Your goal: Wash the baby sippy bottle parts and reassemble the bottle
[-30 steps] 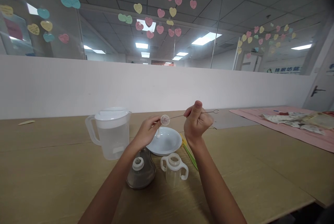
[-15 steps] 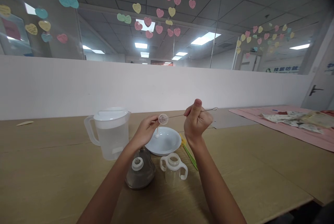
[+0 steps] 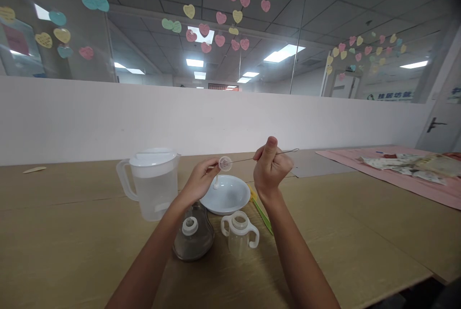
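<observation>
My left hand (image 3: pixel 199 180) pinches a small clear round valve piece (image 3: pixel 225 163) with a short white tube hanging below it, held above a white bowl (image 3: pixel 226 195). My right hand (image 3: pixel 270 167) is closed on a thin wire brush (image 3: pixel 288 152) whose looped end sticks out to the right; its other end reaches into the round piece. Below my hands a clear two-handled cup (image 3: pixel 239 237) and a grey dome-shaped lid (image 3: pixel 194 237) stand on the wooden table (image 3: pixel 360 237).
A clear pitcher of water with a white lid (image 3: pixel 152 183) stands left of the bowl. A green-yellow stick (image 3: pixel 262 214) lies right of the bowl. A pink cloth with packets (image 3: pixel 406 172) covers the far right. A white partition (image 3: pixel 108 117) runs behind the table.
Both hands with the round piece and wire have shifted slightly up and left in view; the wire's looped end has moved a little leftward. Everything on the table stays put.
</observation>
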Demonstrator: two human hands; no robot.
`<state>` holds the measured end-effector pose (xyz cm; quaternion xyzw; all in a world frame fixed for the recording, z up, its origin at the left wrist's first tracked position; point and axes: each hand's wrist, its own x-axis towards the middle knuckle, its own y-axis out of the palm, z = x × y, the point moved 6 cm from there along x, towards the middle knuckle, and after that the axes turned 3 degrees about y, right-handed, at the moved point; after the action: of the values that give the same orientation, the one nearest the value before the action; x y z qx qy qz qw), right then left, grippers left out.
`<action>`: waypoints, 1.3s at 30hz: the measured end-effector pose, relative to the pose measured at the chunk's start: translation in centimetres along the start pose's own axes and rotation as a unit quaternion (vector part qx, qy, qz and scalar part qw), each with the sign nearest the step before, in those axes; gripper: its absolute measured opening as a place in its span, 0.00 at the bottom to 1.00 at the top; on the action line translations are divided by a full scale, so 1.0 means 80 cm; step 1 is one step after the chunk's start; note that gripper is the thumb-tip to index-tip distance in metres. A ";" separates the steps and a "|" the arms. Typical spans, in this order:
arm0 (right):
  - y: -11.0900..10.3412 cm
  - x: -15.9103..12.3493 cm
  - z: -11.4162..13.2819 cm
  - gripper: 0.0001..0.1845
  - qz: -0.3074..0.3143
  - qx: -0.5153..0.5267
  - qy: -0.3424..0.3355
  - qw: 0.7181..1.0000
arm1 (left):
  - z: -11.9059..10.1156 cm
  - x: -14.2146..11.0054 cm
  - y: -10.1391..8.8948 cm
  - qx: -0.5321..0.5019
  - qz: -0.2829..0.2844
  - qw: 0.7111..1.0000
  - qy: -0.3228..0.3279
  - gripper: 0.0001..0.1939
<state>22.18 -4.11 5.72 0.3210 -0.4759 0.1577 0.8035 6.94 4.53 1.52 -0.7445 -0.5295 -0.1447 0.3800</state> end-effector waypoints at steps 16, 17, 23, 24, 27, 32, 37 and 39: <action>0.059 -0.035 -0.035 0.30 0.213 -0.016 0.052 0.976 | -0.009 0.004 0.034 0.046 0.013 0.998 0.045 0.12; 0.055 -0.031 -0.034 0.29 0.213 -0.002 0.076 0.974 | -0.009 0.004 0.033 0.042 0.017 0.998 0.041 0.12; 0.035 -0.012 -0.026 0.28 0.163 0.000 0.105 0.981 | -0.006 0.002 0.031 0.005 0.032 0.999 0.010 0.11; 0.037 -0.013 -0.027 0.29 0.170 -0.003 0.110 0.979 | -0.006 0.002 0.030 -0.002 0.029 1.000 0.004 0.11; 0.044 -0.021 -0.032 0.29 0.191 -0.008 0.132 0.973 | -0.009 0.002 0.023 -0.009 0.005 1.000 -0.015 0.10; 0.052 -0.027 -0.027 0.26 0.215 -0.005 0.093 0.972 | -0.019 0.001 0.011 -0.005 -0.018 1.000 -0.023 0.11; 0.075 -0.040 -0.034 0.25 0.326 0.046 0.104 0.938 | -0.026 0.004 0.012 -0.037 -0.004 0.999 0.008 0.12; 0.076 -0.038 -0.045 0.25 0.343 0.057 0.126 0.929 | -0.024 0.005 0.011 -0.016 -0.004 1.000 0.002 0.12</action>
<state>19.66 2.96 4.13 0.1610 -0.4417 0.4903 0.7339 8.22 3.27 2.67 -0.7478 -0.5298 -0.1558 0.3686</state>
